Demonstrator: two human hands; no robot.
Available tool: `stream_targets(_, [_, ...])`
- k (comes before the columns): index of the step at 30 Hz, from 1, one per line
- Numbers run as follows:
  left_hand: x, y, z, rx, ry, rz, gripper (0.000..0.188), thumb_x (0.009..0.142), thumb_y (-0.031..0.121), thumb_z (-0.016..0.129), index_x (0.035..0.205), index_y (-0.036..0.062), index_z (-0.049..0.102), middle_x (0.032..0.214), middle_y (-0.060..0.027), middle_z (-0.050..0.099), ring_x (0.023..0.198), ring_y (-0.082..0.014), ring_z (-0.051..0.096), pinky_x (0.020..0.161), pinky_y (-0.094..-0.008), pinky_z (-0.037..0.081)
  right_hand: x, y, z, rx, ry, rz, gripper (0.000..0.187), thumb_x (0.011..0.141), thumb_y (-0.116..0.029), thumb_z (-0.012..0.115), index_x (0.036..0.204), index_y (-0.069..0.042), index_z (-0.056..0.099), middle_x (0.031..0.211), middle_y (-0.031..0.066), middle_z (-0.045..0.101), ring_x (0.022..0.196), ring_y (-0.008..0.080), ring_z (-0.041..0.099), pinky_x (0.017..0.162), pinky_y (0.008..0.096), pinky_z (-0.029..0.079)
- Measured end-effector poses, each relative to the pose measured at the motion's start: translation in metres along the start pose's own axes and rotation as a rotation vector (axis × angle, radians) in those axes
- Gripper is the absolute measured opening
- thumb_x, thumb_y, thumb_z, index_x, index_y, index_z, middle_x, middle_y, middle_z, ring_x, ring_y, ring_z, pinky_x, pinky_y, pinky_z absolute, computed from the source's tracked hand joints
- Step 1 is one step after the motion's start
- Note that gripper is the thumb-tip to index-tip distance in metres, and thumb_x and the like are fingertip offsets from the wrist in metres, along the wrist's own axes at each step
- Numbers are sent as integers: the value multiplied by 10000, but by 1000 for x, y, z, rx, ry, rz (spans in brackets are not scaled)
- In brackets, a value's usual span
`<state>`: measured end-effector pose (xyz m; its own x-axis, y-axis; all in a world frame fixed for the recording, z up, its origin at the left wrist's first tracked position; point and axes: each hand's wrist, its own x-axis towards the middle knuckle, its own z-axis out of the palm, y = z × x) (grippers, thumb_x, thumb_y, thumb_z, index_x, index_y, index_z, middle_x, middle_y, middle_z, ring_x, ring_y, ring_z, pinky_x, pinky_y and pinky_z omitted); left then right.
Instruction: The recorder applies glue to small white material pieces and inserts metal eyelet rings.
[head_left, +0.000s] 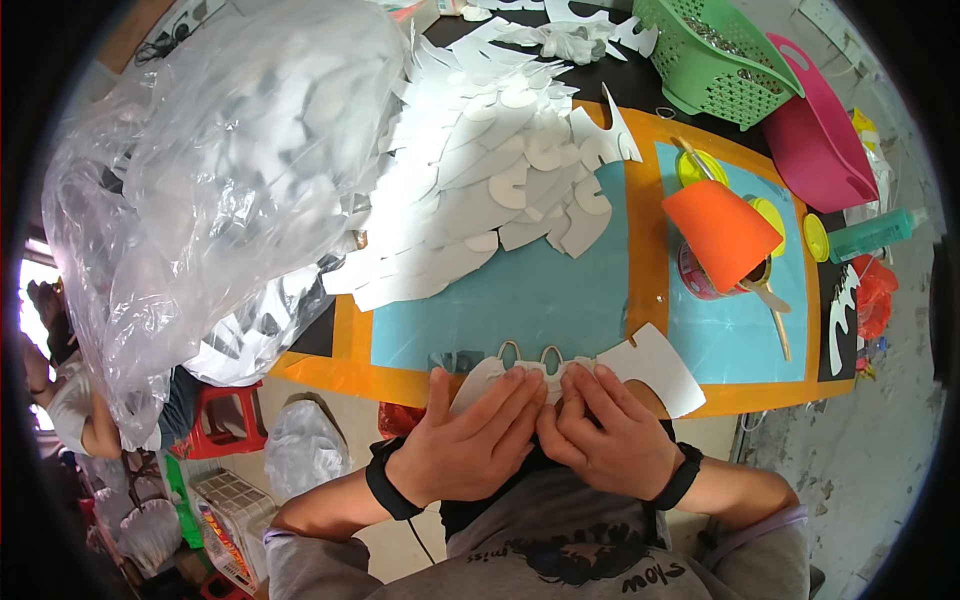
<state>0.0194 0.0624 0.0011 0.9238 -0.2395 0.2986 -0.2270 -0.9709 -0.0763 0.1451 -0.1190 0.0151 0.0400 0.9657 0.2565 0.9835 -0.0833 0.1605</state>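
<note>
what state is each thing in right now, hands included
Left hand, closed on white piece
Right hand, closed on white piece
White piece, held in both hands
White cutouts, heaped and overlapping
Clear bag, bulging, crumpled
Green basket, open-topped, holding small bits
Pink basket, contents hidden
Black wristbands, both worn

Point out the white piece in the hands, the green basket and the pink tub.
White piece (660, 370): head view, on its right end.
Green basket (706, 84): head view, on its wall.
Pink tub (818, 140): head view, on its side wall.
</note>
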Motion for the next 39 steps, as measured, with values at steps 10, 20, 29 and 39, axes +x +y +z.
stream_targets(10, [3,11,5,-74,60,-104,406,793,252,578,1158,98,668,1294,-48,579,1251,-200,477,1118,-684,-14,-13,12,-1,774,128,339,425,791,-235,680,1135,-19,557,1227,190,580,1186,358,552,1039,468,419])
stream_targets(20, [9,12,6,-595,193,-378,344,786,135,646,1117,46,616,1253,-144,534,1170,-335,509,1094,-670,152,6,6,-10,447,38,217,452,826,-176,683,1224,-20,537,1163,183,611,1170,334,566,1009,447,426])
stream_targets(29, [37,4,-7,-397,244,-467,275,731,62,749,961,46,599,1228,-178,510,1187,-394,473,1092,-598,248,29,27,-2,439,243,347,371,801,-55,675,1148,-2,555,1113,155,545,998,356,551,888,403,461])
stream_targets(39, [3,36,10,-562,931,-702,472,734,76,780,1109,29,498,1076,-110,546,1029,-267,549,993,-422,397,37,28,0,760,141,381,176,847,-86,654,910,-45,495,838,111,568,850,329,562,757,429,442])
